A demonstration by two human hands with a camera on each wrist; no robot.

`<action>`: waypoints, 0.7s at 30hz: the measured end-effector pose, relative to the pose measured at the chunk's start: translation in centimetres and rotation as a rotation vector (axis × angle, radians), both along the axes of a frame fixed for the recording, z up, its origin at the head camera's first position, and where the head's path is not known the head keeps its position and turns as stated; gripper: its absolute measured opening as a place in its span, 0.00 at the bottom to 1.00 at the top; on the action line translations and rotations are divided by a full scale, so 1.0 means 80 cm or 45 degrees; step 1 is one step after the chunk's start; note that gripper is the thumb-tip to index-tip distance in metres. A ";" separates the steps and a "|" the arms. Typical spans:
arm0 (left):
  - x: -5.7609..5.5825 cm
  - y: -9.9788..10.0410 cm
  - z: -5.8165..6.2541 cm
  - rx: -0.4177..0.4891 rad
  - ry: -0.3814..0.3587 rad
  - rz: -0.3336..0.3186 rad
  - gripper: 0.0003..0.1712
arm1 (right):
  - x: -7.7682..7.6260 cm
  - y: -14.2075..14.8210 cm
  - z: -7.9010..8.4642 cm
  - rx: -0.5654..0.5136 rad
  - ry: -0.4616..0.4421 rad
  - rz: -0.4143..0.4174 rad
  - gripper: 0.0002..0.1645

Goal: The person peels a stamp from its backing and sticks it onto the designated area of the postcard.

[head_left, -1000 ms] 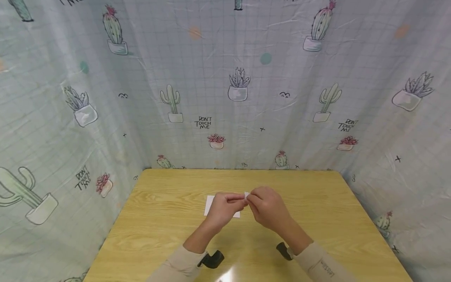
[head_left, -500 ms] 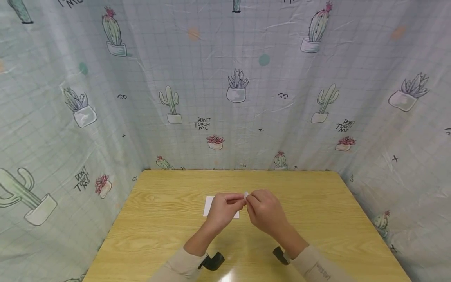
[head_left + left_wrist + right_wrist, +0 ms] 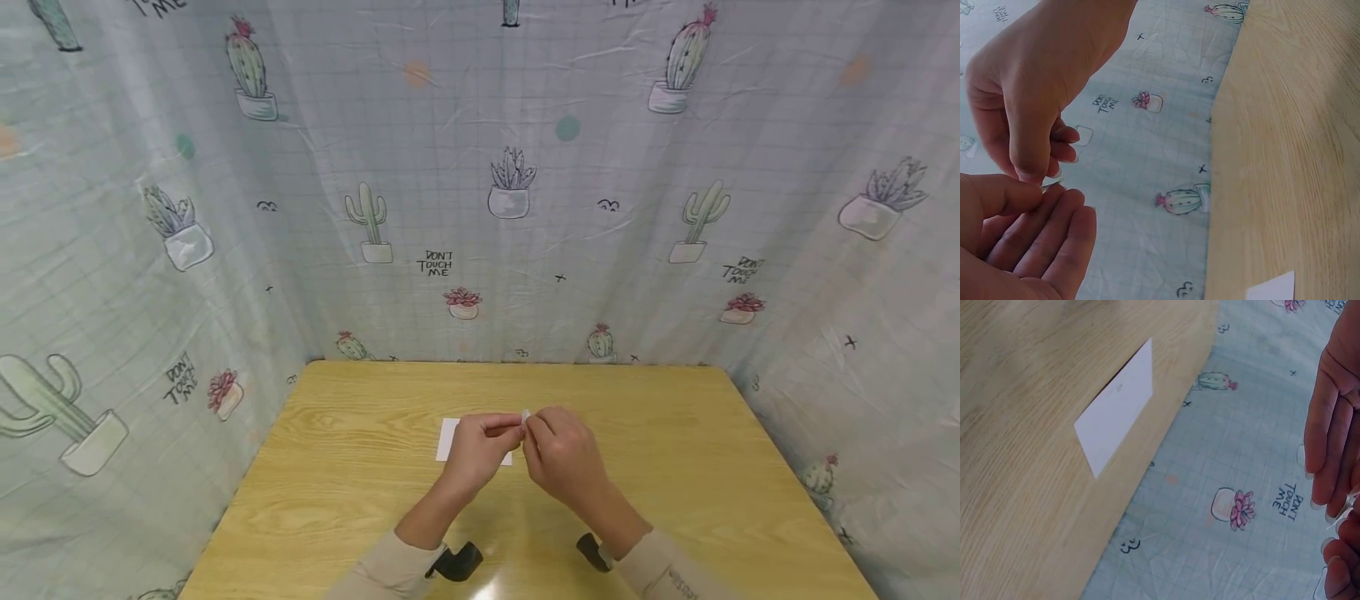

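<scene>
A small, thin whitish piece is pinched between both hands above the table; its kind cannot be told. My left hand holds one side between thumb and forefinger, its other fingers stretched out in the left wrist view. From the right, my right hand pinches the same piece with curled fingers. Only a sliver of the piece shows between the fingertips in the left wrist view. A white rectangular card or sheet lies flat on the table, partly hidden behind the left hand; its whole face appears in the right wrist view.
The wood-grain table extends to both sides. A cactus-print curtain hangs around its back and sides. Dark wrist-camera mounts sit under the cuffs.
Both hands stay together, the piece between them. The right hand and forearm have shifted and turned slightly, and less of the piece shows. The card has not moved on the table.
</scene>
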State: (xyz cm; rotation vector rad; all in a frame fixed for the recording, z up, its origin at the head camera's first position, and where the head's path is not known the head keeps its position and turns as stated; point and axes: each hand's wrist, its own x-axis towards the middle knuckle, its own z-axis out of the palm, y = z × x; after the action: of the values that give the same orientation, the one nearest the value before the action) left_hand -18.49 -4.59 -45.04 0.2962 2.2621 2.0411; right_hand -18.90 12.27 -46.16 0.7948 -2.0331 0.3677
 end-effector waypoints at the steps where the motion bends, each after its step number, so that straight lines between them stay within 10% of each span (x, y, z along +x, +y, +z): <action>1: 0.000 0.000 -0.001 0.001 0.005 0.000 0.16 | 0.000 -0.001 0.000 -0.007 -0.001 -0.008 0.04; 21: -0.009 0.001 -0.014 0.117 -0.029 -0.018 0.16 | 0.002 -0.003 0.002 -0.040 -0.093 -0.134 0.06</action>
State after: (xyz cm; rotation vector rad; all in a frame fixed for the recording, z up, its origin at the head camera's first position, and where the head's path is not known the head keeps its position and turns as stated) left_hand -19.19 -4.52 -46.19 0.2926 2.1513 2.1341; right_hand -18.75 12.00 -46.00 0.6609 -2.1228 0.3726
